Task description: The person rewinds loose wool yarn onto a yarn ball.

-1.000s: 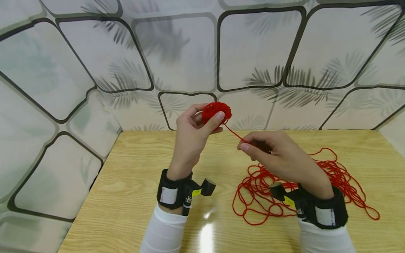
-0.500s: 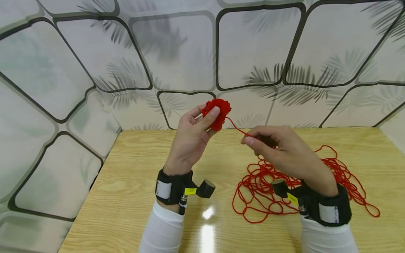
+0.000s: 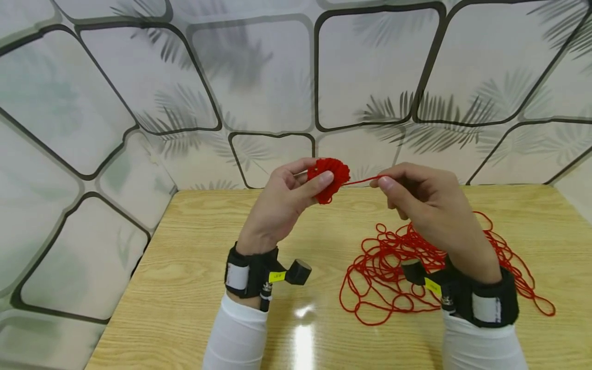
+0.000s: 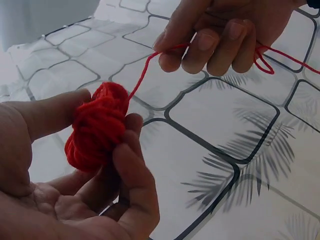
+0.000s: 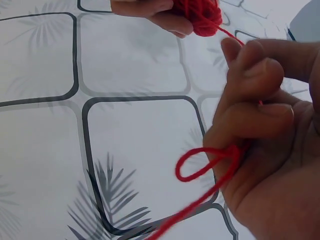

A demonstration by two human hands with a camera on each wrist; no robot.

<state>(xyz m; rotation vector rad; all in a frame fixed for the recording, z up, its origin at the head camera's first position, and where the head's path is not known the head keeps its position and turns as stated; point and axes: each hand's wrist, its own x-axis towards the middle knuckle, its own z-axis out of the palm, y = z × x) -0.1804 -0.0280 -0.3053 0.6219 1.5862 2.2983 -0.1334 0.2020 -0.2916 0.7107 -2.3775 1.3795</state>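
Observation:
A small wound ball of red yarn (image 3: 336, 172) is held up over the table's far edge, pinched between thumb and fingers of my left hand (image 3: 289, 203). In the left wrist view the ball (image 4: 97, 130) shows its wraps lying in several directions. A short strand (image 3: 363, 181) runs from it, nearly level, to my right hand (image 3: 427, 200), which pinches it between thumb and index finger. In the right wrist view the yarn passes through the curled fingers (image 5: 250, 120) and leaves below them with a small loop (image 5: 192, 167).
A loose, tangled heap of red yarn (image 3: 384, 272) lies on the wooden table (image 3: 185, 288) below and around my right forearm. Behind the table stands a wall covering (image 3: 259, 77) with dark outlines and leaf prints. Each wrist wears a black strap (image 3: 250, 272).
My right hand has moved up and to the right, raising the strand until nearly level. The left hand has turned the ball and shifted slightly right and down.

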